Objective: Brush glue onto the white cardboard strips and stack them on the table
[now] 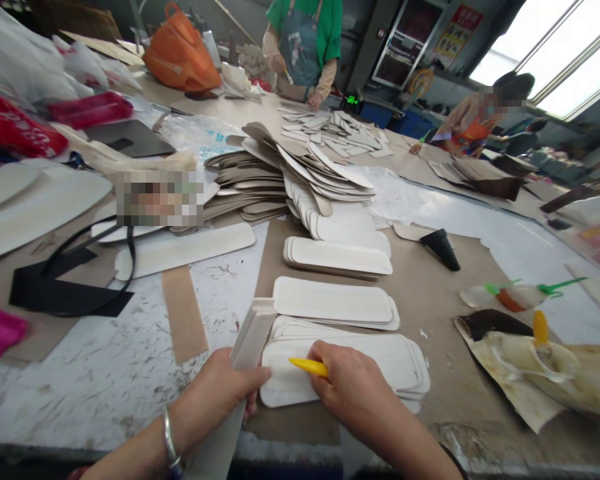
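My left hand point(215, 393) is closed around a stack of white rounded strips point(253, 337) held on edge near the table's front. My right hand point(355, 387) grips a yellow tool point(307, 365) whose tip rests on a flat pile of white strips point(380, 363) lying just to the right. Two more piles of the same strips point(337, 257) sit further back on a brown sheet point(445, 313). A bracelet circles my left wrist.
Large heaps of beige and white cut pieces point(290, 180) fill the table's middle. Glue bottles with green nozzles point(515, 293) and a stained tray point(540, 367) lie at right. Black scraps point(65, 287) lie at left. Two other people point(303, 47) work at the far side.
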